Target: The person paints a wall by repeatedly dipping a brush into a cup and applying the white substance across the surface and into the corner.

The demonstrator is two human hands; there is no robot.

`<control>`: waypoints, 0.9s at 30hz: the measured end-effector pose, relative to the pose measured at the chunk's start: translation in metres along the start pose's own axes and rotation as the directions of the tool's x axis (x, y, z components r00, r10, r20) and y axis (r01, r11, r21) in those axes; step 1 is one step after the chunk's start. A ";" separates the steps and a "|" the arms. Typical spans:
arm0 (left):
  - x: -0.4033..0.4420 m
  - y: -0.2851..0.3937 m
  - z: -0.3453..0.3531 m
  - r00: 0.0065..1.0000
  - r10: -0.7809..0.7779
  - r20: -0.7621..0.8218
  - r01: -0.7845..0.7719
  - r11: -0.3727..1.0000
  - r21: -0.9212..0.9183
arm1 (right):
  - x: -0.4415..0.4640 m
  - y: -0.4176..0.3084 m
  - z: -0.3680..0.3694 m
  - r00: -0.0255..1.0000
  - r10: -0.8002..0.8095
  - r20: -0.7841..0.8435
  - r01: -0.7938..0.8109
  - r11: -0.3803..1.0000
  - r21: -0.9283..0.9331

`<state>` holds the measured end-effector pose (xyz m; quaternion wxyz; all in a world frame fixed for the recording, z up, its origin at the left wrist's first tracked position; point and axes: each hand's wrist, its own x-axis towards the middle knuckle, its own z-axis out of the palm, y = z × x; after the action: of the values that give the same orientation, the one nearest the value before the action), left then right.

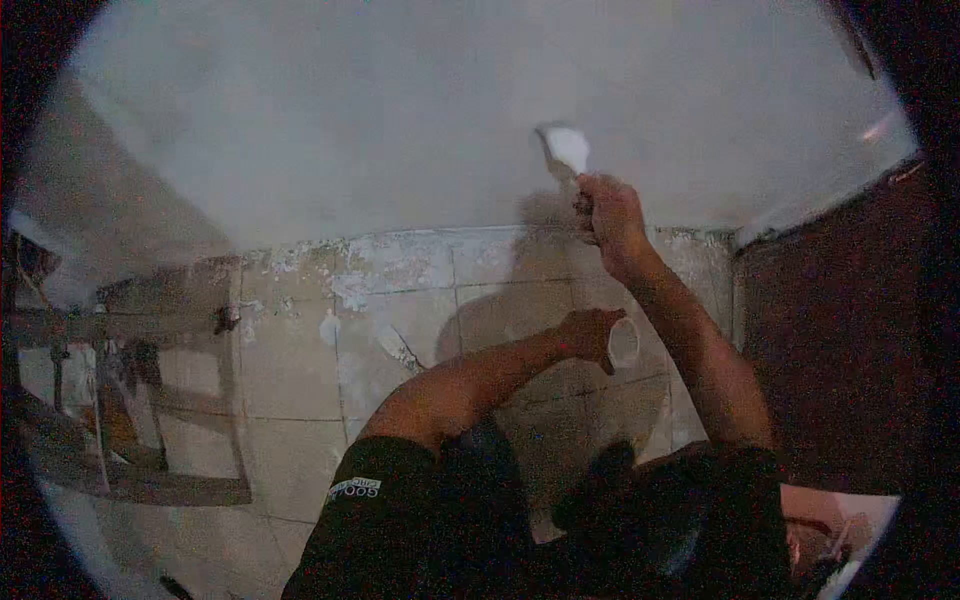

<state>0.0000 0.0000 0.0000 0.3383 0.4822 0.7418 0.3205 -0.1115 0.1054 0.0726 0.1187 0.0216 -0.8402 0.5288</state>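
Observation:
My right hand (612,222) is closed on the handle of a putty knife (552,150), raised in front of the pale wall (380,130). White paste (569,148) sits on the blade. Lower down, my left hand (592,336) grips a small pale oval object (624,343), perhaps a cup or container, with its rim facing up. What is inside it is too dim to tell. A shadow of the raised hand falls on the wall beside it.
White splatter lies on the tiled floor (290,375) along the wall's foot. A wooden frame-like structure (180,490) stands at left. On the right is a dark reddish surface (830,340). A tool with a whitish blade (400,346) lies on the tiles.

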 end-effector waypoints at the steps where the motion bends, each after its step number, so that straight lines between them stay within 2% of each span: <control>1: 0.004 0.006 -0.002 1.000 -0.005 -0.019 0.005 1.000 0.004 | -0.003 -0.057 -0.004 0.996 0.076 -0.048 -0.076 0.997 0.015; 2: 0.007 0.012 -0.003 0.999 -0.012 -0.031 0.012 1.000 0.009 | -0.006 -0.117 -0.008 0.984 0.151 -0.096 -0.148 0.988 0.036; 3: -0.012 -0.004 0.005 0.999 -0.038 -0.020 0.038 0.999 0.024 | -0.016 -0.139 0.005 0.984 0.153 -0.096 -0.147 0.987 0.068; 5: -0.015 -0.004 -0.007 0.992 -0.096 -0.087 0.104 0.990 0.090 | -0.014 -0.174 -0.007 0.966 0.101 -0.237 -0.055 0.980 0.194; 9: 0.000 -0.015 -0.001 0.964 -0.188 -0.189 0.214 0.969 0.125 | -0.018 -0.166 -0.006 0.968 0.092 -0.235 -0.011 0.946 0.324; 11: -0.001 -0.018 0.004 0.966 -0.208 -0.153 0.231 0.961 0.152 | -0.021 -0.101 0.015 0.969 0.006 -0.249 0.078 0.941 0.329; 12: -0.003 -0.019 0.006 0.969 -0.213 -0.124 0.232 0.957 0.172 | -0.009 -0.030 0.023 0.921 -0.266 -0.286 0.244 0.963 -0.112; 13: -0.004 -0.020 0.008 0.971 -0.222 -0.090 0.236 0.952 0.196 | 0.001 0.036 0.030 0.832 -0.517 -0.202 0.352 0.773 -0.528; 14: -0.006 -0.020 0.007 0.972 -0.231 -0.052 0.236 0.947 0.219 | -0.011 0.057 0.043 0.951 -0.226 -0.210 0.159 0.942 -0.295; 15: -0.006 -0.020 0.000 0.973 -0.212 0.090 0.189 0.958 0.215 | -0.028 0.067 0.051 0.988 0.076 -0.133 -0.085 0.995 -0.060; 16: 0.001 -0.027 -0.018 0.900 -0.122 0.418 0.086 0.991 0.103 | -0.042 0.073 0.057 0.973 0.219 -0.069 -0.217 0.975 0.047; 17: 0.008 -0.032 -0.031 0.700 0.004 0.715 0.070 0.995 -0.075 | -0.058 0.080 0.059 0.940 0.342 0.005 -0.339 0.928 0.152; 18: -0.001 -0.030 -0.016 0.696 -0.007 0.718 0.076 0.995 -0.065 | -0.059 0.080 0.057 0.940 0.340 0.002 -0.336 0.928 0.163; 19: -0.018 -0.025 0.009 0.893 -0.184 0.411 0.137 0.980 0.142 | -0.057 0.078 0.053 0.923 0.384 0.010 -0.381 0.911 0.156; 20: -0.024 -0.027 0.025 0.959 -0.281 0.022 0.261 0.914 0.309 | -0.055 0.082 0.051 0.905 0.426 0.020 -0.424 0.893 0.152; 21: -0.021 -0.033 0.024 0.958 -0.285 0.024 0.263 0.911 0.318 | -0.049 0.080 0.049 0.882 0.470 0.030 -0.469 0.871 0.145; 23: -0.020 -0.052 0.036 0.991 -0.073 0.115 0.034 0.950 0.310 | -0.051 0.080 0.049 0.835 0.548 0.051 -0.549 0.824 0.139; 25: -0.019 -0.065 0.038 0.991 -0.030 0.128 -0.004 0.965 0.261 | -0.042 0.009 0.025 0.872 0.489 -0.019 -0.476 0.857 0.198; 26: -0.018 -0.068 0.038 0.991 0.021 0.132 -0.048 0.979 0.200 | -0.017 0.015 0.021 0.949 0.293 -0.118 -0.277 0.951 0.139; 27: -0.018 -0.066 0.035 0.990 0.019 0.143 -0.047 0.980 0.194 | 0.003 0.022 0.018 0.976 0.082 -0.201 -0.072 0.996 0.056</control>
<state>0.0010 -0.0336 -0.0693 0.3349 0.5469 0.7362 0.2164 -0.1213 0.0987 0.0467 0.1825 -0.0623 -0.8108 0.5527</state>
